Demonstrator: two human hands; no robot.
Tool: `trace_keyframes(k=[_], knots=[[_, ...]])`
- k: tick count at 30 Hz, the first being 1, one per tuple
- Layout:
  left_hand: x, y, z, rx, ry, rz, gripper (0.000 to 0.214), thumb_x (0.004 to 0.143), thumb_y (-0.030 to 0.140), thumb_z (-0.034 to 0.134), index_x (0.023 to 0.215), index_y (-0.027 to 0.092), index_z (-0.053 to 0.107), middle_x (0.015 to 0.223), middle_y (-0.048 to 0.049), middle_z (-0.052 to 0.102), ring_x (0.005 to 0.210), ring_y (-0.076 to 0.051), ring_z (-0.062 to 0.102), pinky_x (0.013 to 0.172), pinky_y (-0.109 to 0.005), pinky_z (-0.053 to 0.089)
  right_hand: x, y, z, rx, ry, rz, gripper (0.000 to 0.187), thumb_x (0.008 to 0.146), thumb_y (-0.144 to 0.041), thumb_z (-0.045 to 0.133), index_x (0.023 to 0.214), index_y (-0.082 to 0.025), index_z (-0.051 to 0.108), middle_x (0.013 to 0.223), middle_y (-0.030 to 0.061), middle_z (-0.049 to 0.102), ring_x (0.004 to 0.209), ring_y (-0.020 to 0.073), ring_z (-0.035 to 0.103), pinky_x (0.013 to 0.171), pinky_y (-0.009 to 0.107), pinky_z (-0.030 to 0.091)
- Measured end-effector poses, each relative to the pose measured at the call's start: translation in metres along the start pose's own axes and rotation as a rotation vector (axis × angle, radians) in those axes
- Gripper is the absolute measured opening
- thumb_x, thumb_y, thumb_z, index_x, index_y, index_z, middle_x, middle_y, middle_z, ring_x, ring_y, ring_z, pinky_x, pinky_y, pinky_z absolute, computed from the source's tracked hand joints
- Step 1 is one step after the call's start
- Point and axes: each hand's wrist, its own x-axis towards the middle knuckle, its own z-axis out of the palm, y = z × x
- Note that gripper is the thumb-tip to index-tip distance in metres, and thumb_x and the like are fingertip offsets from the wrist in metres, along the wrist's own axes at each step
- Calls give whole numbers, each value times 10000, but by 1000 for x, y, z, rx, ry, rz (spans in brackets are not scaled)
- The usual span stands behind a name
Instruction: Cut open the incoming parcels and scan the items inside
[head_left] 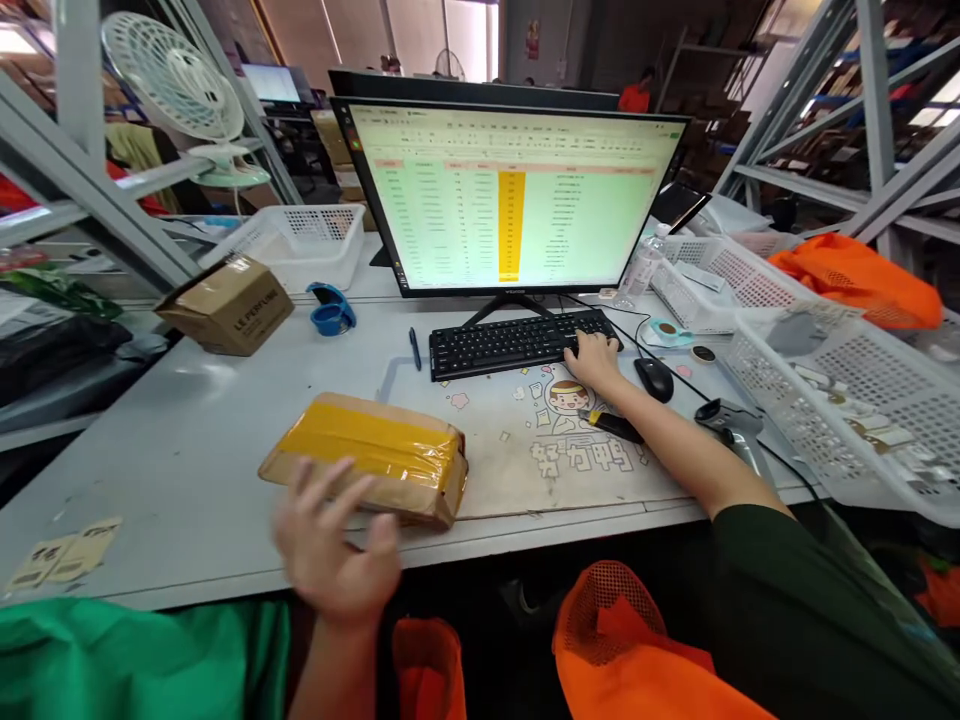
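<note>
One parcel (pixel 375 445) lies just beyond the left hand (pixel 335 545), which is blurred, spread and grasping nothing. The right hand (pixel 592 358), unclenched, rests on one keyboard (pixel 502 345); one mouse (pixel 654 380) sits right of that hand, one knife (pixel 613 426) nearer the body.

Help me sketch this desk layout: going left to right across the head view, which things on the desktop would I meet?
Paper labels → cardboard box → blue plastic object → pen → keyboard → mouse → handheld scanner.
</note>
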Motion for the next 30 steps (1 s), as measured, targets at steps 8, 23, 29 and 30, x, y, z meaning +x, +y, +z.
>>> trace_keyframes(k=[8, 23, 29, 30], knots=[[-13, 26, 9, 166, -213, 78, 571, 865, 287, 812, 1413, 312, 653, 1411, -156, 703, 1439, -436, 590, 1253, -685, 350, 1, 5, -12, -8, -23, 21, 606, 1081, -439, 413, 1520, -58, 583, 1647, 275, 431, 1509, 419, 325, 1201, 575, 267], [-25, -6, -13, 143, -455, 87, 628, 919, 550, 520, 1424, 204, 661, 1529, -159, 644, 1522, -375, 511, 1319, -613, 253, -210, 35, -31, 199, 82, -456, 493, 1065, -386, 454, 1443, -108, 604, 1241, 228, 678, 1138, 362, 652, 985, 508, 568], [-22, -4, -15, 158, -428, 178, 681, 995, 528, 443, 1541, 140, 565, 1581, -199, 594, 1527, -362, 521, 1307, -574, 301, -236, -86, -68, 289, 115, -958, 473, 1117, -424, 473, 1465, -135, 612, 1175, 175, 713, 981, 294, 694, 835, 413, 604], [-21, -2, -17, 160, -434, 206, 697, 988, 519, 479, 1567, 136, 535, 1593, -205, 581, 1531, -365, 517, 1305, -570, 309, -234, -97, -70, 276, 115, -979, 477, 1121, -431, 467, 1458, -129, 617, 1160, 175, 715, 956, 291, 694, 820, 416, 601]])
